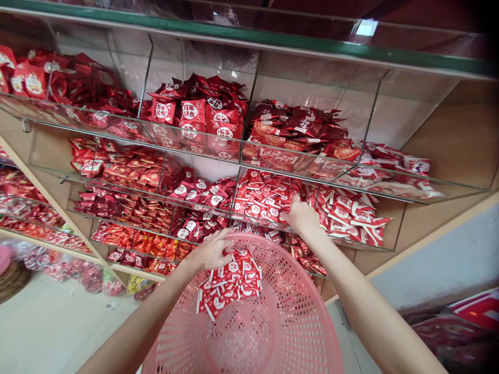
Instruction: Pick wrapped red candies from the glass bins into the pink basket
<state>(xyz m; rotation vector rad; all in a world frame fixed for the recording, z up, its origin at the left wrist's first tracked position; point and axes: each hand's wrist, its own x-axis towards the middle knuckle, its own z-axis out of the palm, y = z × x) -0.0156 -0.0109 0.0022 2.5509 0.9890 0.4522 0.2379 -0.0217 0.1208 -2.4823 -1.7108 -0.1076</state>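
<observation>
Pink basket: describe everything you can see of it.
The pink basket looks like plastic, wide and round, with a raised rim and walls pierced by many small holes. Its mouth faces the camera, in front of the display shelves; the near edge is cut off by the frame. Red-and-white packets lie inside, toward the far left. The left hand is at the far-left rim, though whether it grips it is unclear. What supports the basket is hidden.

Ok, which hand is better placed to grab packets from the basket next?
Probably the left hand: it's at the pink basket, close to the packets inside, while the right hand is up by the shelf packets.
</observation>
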